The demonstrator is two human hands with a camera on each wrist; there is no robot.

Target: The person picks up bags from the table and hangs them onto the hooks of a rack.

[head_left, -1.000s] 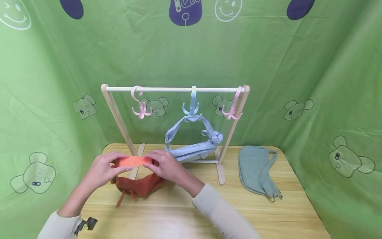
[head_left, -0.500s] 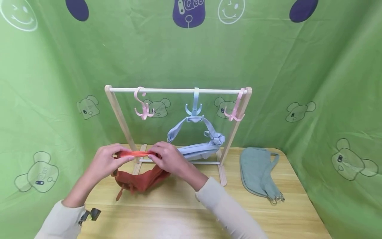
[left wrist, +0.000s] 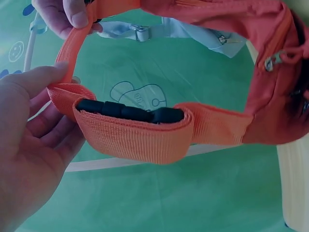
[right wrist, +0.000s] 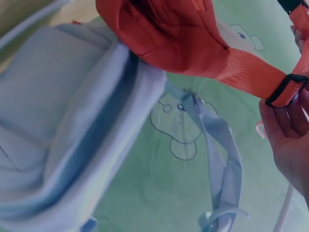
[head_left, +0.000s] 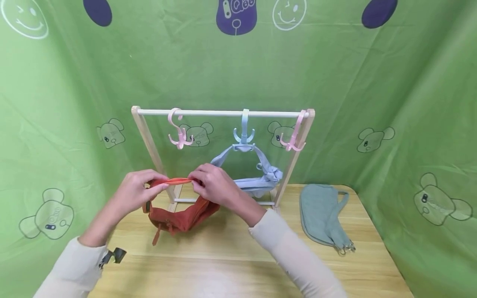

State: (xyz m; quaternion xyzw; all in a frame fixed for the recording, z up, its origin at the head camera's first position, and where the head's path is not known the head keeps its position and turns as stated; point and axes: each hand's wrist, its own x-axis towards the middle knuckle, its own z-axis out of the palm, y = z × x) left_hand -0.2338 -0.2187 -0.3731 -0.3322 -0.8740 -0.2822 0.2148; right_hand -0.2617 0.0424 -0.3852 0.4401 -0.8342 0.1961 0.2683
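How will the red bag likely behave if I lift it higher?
The red bag will probably flop: its cloth body sags below the strap. The zip pull may swing, as it dangles free. The strap likely bends easily, being folded around the black buckle.

Head view: illumination is bright and diffuse. A whitish glare patch occupies the middle of the near edge of the pale wood-grain worktop (head_left: 261, 269). The green printed fabric curtain (head_left: 41, 136) is palest beyond the worktop's left edge. A soft shadow lies beneath the rust-red fabric bag (head_left: 179, 217). Wide-angle distortion stretches the frame margins. Wrist views: dimmer, cooler; in the right, the pale blue fabric bag (right wrist: 77, 121) is blurred.
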